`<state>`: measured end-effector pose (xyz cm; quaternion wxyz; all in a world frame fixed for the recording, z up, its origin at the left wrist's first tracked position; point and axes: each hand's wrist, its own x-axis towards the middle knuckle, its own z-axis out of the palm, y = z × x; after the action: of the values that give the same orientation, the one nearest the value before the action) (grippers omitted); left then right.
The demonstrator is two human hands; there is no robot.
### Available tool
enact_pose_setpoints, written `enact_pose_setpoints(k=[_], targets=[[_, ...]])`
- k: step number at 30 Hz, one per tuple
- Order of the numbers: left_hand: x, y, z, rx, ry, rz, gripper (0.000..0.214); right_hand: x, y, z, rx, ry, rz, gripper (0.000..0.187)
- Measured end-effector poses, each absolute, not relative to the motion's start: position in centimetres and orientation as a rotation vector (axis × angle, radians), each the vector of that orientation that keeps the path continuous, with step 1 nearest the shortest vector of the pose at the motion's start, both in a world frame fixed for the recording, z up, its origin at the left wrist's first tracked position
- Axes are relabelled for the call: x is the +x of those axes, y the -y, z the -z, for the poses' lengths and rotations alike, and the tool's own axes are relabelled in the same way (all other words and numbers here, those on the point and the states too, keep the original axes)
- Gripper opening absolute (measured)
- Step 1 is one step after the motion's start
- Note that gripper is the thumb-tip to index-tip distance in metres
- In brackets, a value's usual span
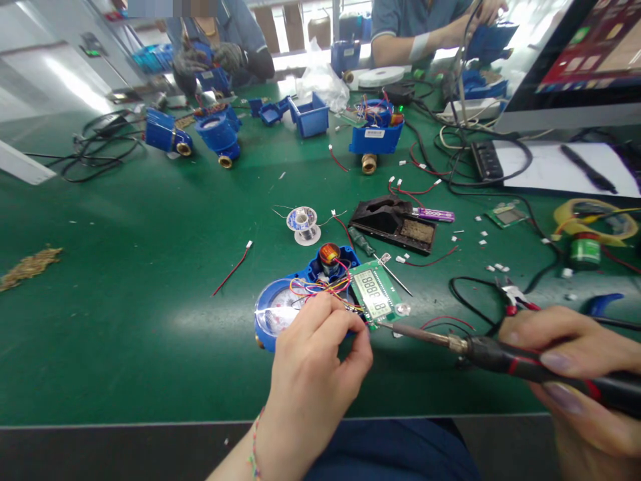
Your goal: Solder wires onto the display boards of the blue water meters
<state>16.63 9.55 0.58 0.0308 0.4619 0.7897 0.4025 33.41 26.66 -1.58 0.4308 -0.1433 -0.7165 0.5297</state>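
A blue water meter lies open on the green mat, with a copper coil, coloured wires and a small green circuit board with a display beside it. My left hand is closed in a pinch on the wires at the board's near edge. My right hand grips a black and red soldering iron. Its tip touches the board's near corner, next to my left fingers.
A solder spool, a black iron stand, a screwdriver, cutters and loose connectors lie beyond. More blue meters and bins stand at the back. Two other people work at the far edge. A monitor is at right.
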Motion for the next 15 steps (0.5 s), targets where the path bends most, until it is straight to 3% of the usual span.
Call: enact_pose_setpoints(k=[15], targets=[[16.6,-9.7,-0.5,1.438,-2.446,-1.245,0.011,32.7,-25.2,0.6,-0.403,1.821,-1.273,0.005]])
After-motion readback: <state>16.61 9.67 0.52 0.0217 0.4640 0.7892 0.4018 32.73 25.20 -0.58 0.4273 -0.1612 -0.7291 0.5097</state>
